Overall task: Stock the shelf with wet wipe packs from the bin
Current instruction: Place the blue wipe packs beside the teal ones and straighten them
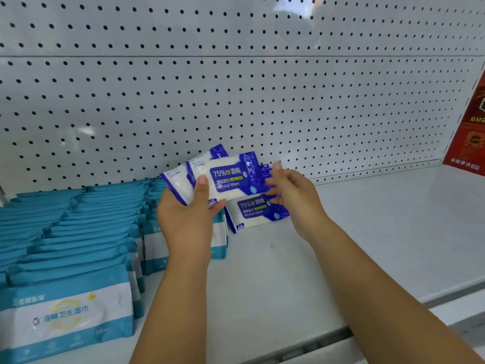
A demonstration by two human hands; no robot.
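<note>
We're mid-stocking: left hand [186,219] grips blue-and-white plastic wipe packs [225,179], right hand [294,195] touches them with straight fingers; next, shelve one.

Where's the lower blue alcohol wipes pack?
The lower blue pack sits mid-frame in head view on the shelf, right of the teal packs, below the blue packs in the left hand.

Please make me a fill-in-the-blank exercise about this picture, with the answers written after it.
The left hand grips several blue-and-white packs printed with "___%".
Just below the right hand, one more such pack lies on the ___.
Rows of teal packs stand on the ___ side.
The box at the far right is ___.
Missing words: 75; shelf; left; red.
</note>
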